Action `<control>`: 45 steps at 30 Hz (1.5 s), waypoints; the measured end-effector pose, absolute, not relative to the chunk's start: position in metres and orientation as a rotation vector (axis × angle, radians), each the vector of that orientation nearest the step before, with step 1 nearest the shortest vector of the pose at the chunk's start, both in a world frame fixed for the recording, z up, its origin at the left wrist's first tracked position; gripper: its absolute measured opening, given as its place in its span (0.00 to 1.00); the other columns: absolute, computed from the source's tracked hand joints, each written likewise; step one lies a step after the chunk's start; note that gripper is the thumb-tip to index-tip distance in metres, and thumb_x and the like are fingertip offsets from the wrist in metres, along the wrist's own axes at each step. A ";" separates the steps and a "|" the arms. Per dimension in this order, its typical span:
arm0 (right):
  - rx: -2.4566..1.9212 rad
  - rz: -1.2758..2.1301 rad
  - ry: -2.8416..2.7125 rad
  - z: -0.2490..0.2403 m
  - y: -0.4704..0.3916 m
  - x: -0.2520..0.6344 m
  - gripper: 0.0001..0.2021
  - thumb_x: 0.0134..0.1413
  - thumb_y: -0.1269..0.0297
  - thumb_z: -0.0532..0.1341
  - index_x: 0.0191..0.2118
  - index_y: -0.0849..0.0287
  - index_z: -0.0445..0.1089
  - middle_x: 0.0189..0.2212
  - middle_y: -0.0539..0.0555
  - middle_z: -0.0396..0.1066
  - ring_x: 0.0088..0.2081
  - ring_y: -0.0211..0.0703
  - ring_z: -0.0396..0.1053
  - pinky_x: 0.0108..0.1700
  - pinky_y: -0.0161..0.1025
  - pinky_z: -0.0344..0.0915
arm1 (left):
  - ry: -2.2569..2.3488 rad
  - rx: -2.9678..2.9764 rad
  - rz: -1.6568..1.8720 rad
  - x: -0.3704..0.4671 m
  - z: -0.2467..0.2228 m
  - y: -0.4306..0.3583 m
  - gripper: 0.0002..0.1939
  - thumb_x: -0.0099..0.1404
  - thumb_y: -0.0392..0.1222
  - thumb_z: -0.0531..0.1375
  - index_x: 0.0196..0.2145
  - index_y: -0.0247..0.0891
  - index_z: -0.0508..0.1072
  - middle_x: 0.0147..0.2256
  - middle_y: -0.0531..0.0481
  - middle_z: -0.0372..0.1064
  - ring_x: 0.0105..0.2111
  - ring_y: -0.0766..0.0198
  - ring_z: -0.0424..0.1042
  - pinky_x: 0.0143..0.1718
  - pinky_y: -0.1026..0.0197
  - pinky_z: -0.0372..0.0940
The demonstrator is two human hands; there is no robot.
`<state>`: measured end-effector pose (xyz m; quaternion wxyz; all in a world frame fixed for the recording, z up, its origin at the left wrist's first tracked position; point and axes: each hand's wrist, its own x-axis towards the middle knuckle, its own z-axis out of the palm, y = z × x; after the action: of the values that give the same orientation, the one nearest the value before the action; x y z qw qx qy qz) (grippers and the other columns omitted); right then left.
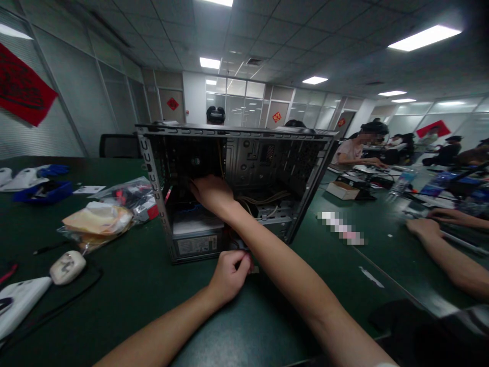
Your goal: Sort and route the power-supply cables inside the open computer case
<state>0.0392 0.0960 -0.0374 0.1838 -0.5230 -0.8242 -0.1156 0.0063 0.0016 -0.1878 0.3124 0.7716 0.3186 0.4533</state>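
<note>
An open computer case point(237, 132) stands on the dark green table with its inside facing me. My right hand point(214, 192) reaches into its left half, back of the hand up; its fingertips are lost in the dark there. Below that hand a metal power supply point(196, 244) sits in the case's lower left corner. Loose cables point(263, 198) run along the case floor to the right. My left hand point(231, 272) rests at the bottom front edge, fingers curled closed; whatever they hold is hidden. A small light piece point(255, 269) lies beside its fingertips.
To the left lie plastic bags of parts point(99, 219), a blue tray point(43, 192), a white rounded case point(68, 267) and a black cable. At right are a small cardboard box point(342, 190), a bottle point(402, 181) and another person's arms point(446, 244). More people sit behind.
</note>
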 end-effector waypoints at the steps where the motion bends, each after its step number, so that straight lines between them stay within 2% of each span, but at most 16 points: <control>1: -1.475 -0.324 -2.315 -0.037 0.096 0.039 0.23 0.72 0.56 0.43 0.52 0.60 0.72 0.41 0.64 0.75 0.43 0.53 0.75 0.43 0.42 0.67 | 0.840 2.045 1.193 0.006 -0.189 0.002 0.22 0.69 0.42 0.51 0.18 0.36 0.68 0.18 0.50 0.67 0.20 0.65 0.67 0.25 0.64 0.59; 11: -1.514 -0.328 -2.284 -0.039 0.096 0.037 0.22 0.71 0.55 0.45 0.50 0.59 0.73 0.41 0.63 0.75 0.43 0.53 0.75 0.44 0.45 0.68 | 0.813 2.055 1.209 0.006 -0.187 0.000 0.21 0.67 0.40 0.51 0.17 0.36 0.68 0.17 0.50 0.66 0.20 0.65 0.67 0.24 0.64 0.59; 17: -1.529 -0.328 -2.244 -0.041 0.097 0.034 0.22 0.71 0.56 0.45 0.47 0.63 0.74 0.40 0.65 0.75 0.43 0.54 0.75 0.43 0.44 0.69 | 0.804 2.023 1.202 0.006 -0.184 -0.002 0.19 0.65 0.39 0.51 0.17 0.36 0.67 0.17 0.51 0.65 0.19 0.66 0.64 0.23 0.64 0.57; 25: -1.473 -0.310 -2.247 -0.043 0.104 0.020 0.23 0.72 0.58 0.45 0.45 0.66 0.75 0.39 0.66 0.75 0.42 0.54 0.76 0.43 0.45 0.69 | 0.791 1.956 1.230 0.006 -0.189 0.001 0.19 0.64 0.41 0.50 0.17 0.35 0.66 0.16 0.51 0.63 0.18 0.67 0.61 0.21 0.65 0.54; 32: -1.455 -0.325 -2.214 -0.042 0.106 0.023 0.23 0.71 0.58 0.45 0.44 0.64 0.75 0.39 0.65 0.76 0.40 0.53 0.76 0.41 0.44 0.70 | 0.825 1.894 1.236 0.005 -0.193 0.004 0.17 0.62 0.41 0.52 0.16 0.35 0.65 0.16 0.52 0.61 0.18 0.68 0.60 0.21 0.66 0.54; 38: -1.406 -0.264 -2.198 -0.041 0.108 0.028 0.21 0.70 0.59 0.48 0.42 0.63 0.76 0.37 0.63 0.77 0.38 0.54 0.76 0.37 0.45 0.70 | 0.850 1.830 1.218 0.000 -0.195 0.006 0.16 0.62 0.43 0.54 0.20 0.33 0.69 0.19 0.49 0.66 0.21 0.64 0.65 0.23 0.64 0.59; 41: -1.386 -0.277 -2.186 -0.041 0.107 0.030 0.21 0.71 0.61 0.47 0.42 0.65 0.76 0.36 0.62 0.77 0.38 0.53 0.76 0.38 0.44 0.69 | 0.813 1.694 1.207 -0.003 -0.192 0.007 0.12 0.61 0.45 0.58 0.29 0.31 0.73 0.23 0.49 0.70 0.23 0.62 0.68 0.25 0.63 0.63; 43: -1.363 -0.298 -2.180 -0.040 0.105 0.031 0.22 0.71 0.59 0.48 0.42 0.66 0.76 0.36 0.62 0.77 0.38 0.52 0.76 0.39 0.43 0.69 | 0.747 1.575 1.223 -0.005 -0.188 0.010 0.13 0.60 0.45 0.61 0.37 0.32 0.73 0.26 0.50 0.71 0.24 0.62 0.68 0.26 0.63 0.65; 45: -1.345 -0.322 -2.178 -0.040 0.100 0.032 0.22 0.70 0.56 0.48 0.41 0.65 0.76 0.36 0.63 0.77 0.38 0.53 0.76 0.39 0.43 0.69 | 0.663 1.432 1.271 -0.006 -0.180 0.013 0.13 0.60 0.45 0.61 0.39 0.34 0.72 0.27 0.51 0.71 0.25 0.63 0.69 0.27 0.62 0.66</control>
<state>0.0324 0.1004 -0.0396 0.2773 -0.5008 -0.8111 -0.1198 -0.0063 0.0134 -0.1801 0.5292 0.5997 0.2775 0.5323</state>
